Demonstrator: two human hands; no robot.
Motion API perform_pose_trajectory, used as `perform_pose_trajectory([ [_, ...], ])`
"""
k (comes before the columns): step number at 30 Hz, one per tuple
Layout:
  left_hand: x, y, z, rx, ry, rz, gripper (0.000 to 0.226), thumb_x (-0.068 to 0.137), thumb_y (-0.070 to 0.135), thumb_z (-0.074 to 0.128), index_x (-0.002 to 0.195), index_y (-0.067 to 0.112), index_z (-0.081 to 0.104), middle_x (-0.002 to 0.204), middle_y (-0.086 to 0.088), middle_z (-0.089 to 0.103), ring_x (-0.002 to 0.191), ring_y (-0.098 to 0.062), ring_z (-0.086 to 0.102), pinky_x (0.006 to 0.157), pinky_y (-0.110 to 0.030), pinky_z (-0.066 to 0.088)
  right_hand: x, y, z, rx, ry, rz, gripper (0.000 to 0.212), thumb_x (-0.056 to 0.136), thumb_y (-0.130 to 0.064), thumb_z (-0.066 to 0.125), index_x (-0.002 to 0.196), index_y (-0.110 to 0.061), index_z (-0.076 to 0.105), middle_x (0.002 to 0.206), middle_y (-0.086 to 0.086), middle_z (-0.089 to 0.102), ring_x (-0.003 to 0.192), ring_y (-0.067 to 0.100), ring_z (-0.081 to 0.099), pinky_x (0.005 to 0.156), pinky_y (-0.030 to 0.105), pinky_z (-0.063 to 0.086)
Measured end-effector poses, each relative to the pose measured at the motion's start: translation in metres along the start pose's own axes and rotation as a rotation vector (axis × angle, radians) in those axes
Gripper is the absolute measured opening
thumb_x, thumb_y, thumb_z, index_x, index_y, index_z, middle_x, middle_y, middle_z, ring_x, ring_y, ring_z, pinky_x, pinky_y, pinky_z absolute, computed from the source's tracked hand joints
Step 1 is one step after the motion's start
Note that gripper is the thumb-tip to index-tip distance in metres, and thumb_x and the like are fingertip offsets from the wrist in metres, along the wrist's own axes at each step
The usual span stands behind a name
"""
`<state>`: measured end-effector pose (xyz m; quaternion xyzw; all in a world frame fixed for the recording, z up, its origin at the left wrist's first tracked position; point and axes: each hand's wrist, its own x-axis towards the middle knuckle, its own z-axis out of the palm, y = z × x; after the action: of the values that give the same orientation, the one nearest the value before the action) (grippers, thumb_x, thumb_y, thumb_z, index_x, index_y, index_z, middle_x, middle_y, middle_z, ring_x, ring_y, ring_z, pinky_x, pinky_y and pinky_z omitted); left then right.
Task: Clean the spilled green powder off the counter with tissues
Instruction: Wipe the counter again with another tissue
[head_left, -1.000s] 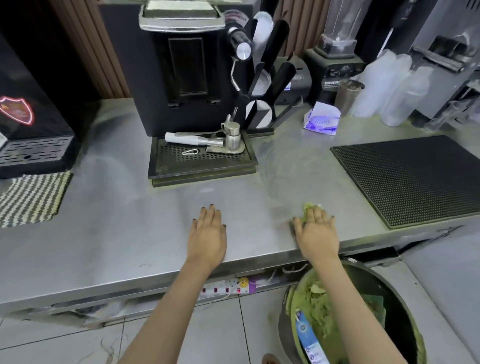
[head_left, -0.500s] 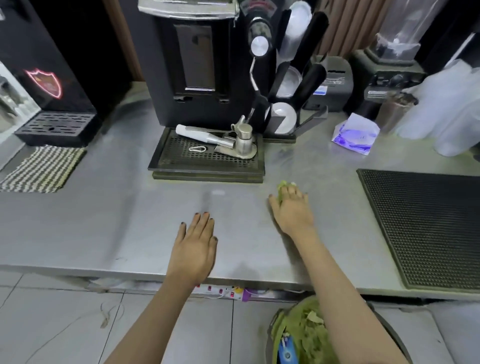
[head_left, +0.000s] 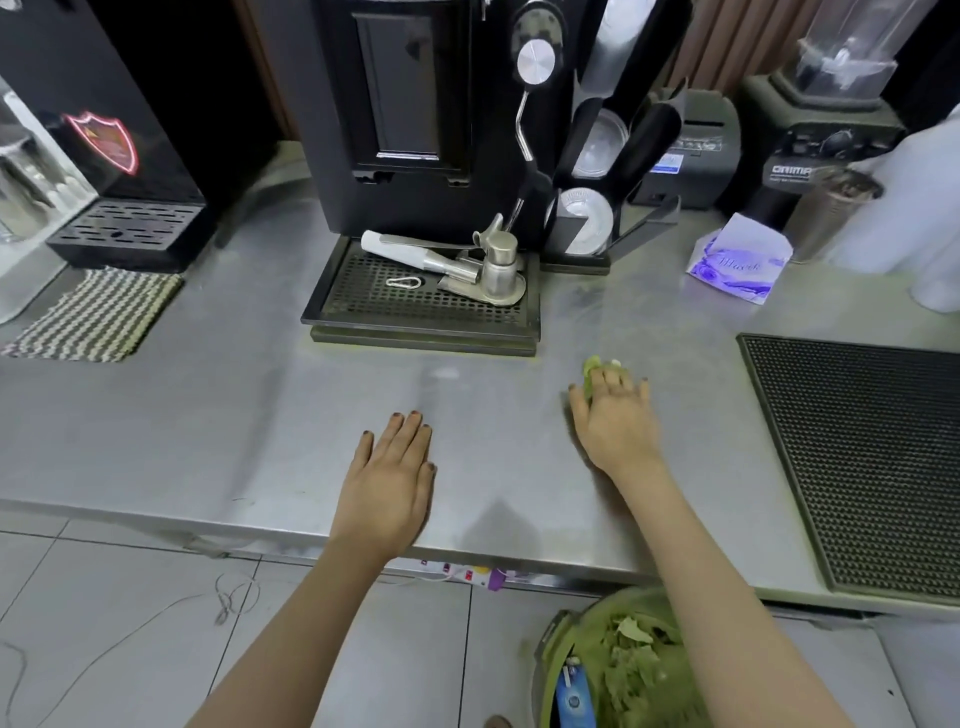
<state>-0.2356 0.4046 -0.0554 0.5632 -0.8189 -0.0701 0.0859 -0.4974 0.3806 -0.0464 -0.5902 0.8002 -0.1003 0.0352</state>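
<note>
My right hand presses a green-stained tissue flat on the steel counter, just right of the coffee machine's drip tray. Only the tissue's far edge shows past my fingertips. My left hand lies flat on the counter near its front edge, fingers apart, holding nothing. A faint green haze shows on the counter beyond the tissue. A purple-and-white tissue pack stands at the back right.
A bin full of green-stained tissues sits on the floor under my right arm. A black rubber mat covers the counter's right side. A striped cloth lies at the left. A blender and black machines line the back.
My right hand has pushed the tissue away from the counter's front edge toward the drip tray. My left hand stays flat on the counter. My head has moved closer.
</note>
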Motion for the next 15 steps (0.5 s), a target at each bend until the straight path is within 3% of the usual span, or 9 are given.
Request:
perform_pose_trajectory([
  [2, 0.0, 0.0, 0.0, -0.001, -0.004, 0.001, 0.071, 0.086, 0.041, -0.001, 0.141, 0.013, 0.034, 0.151, -0.001, 0.026, 0.142, -0.018, 0.016, 0.114, -0.037, 0.007, 0.0, -0.018, 0.005, 0.033, -0.032, -0.011, 0.085, 0.078, -0.05, 0.0, 0.136, 0.001, 0.038, 0.141, 0.021, 0.042, 0.137, 0.029, 0.028, 0.113, 0.045, 0.017],
  [5, 0.0, 0.0, 0.0, -0.008, -0.009, -0.002, 0.072, 0.085, 0.041, -0.002, 0.141, 0.013, 0.033, 0.152, 0.0, 0.024, 0.142, -0.017, 0.014, 0.114, -0.037, 0.007, -0.059, -0.053, 0.005, 0.108, -0.159, -0.301, 0.072, 0.086, -0.047, 0.008, 0.141, -0.008, 0.032, 0.147, 0.011, 0.035, 0.141, 0.022, 0.022, 0.116, 0.039, 0.009],
  [8, 0.0, -0.001, 0.0, -0.001, -0.016, 0.001, 0.072, 0.085, 0.041, -0.003, 0.141, 0.013, 0.033, 0.152, -0.001, 0.024, 0.142, -0.018, 0.014, 0.114, -0.037, 0.007, -0.119, -0.047, -0.006, 0.055, -0.15, -0.504, 0.054, 0.092, -0.043, 0.025, 0.136, -0.019, 0.042, 0.139, 0.001, 0.048, 0.132, 0.015, 0.041, 0.111, 0.04, 0.019],
  [11, 0.0, -0.001, 0.0, 0.013, -0.021, 0.005, 0.073, 0.084, 0.041, -0.005, 0.142, 0.013, 0.031, 0.152, 0.0, 0.023, 0.142, -0.017, 0.013, 0.114, -0.036, 0.006, -0.104, -0.002, -0.014, 0.008, -0.095, -0.293, 0.052, 0.091, -0.044, 0.024, 0.133, -0.023, 0.046, 0.134, -0.002, 0.054, 0.124, 0.016, 0.049, 0.111, 0.039, 0.027],
  [13, 0.0, 0.0, -0.001, 0.009, -0.025, 0.001, 0.075, 0.083, 0.042, -0.006, 0.142, 0.014, 0.03, 0.152, 0.0, 0.022, 0.142, -0.016, 0.012, 0.115, -0.036, 0.005, -0.082, 0.022, -0.018, -0.041, -0.047, -0.068, 0.066, 0.088, -0.049, 0.01, 0.135, -0.016, 0.042, 0.139, 0.004, 0.048, 0.131, 0.02, 0.039, 0.112, 0.041, 0.022],
  [15, -0.001, 0.0, -0.002, 0.01, -0.029, 0.001, 0.077, 0.081, 0.042, -0.008, 0.143, 0.015, 0.028, 0.153, 0.001, 0.02, 0.143, -0.016, 0.01, 0.115, -0.036, 0.004, -0.078, 0.013, -0.013, -0.038, -0.01, 0.044, 0.077, 0.084, -0.05, 0.001, 0.138, -0.008, 0.037, 0.143, 0.01, 0.042, 0.137, 0.022, 0.03, 0.113, 0.044, 0.018],
])
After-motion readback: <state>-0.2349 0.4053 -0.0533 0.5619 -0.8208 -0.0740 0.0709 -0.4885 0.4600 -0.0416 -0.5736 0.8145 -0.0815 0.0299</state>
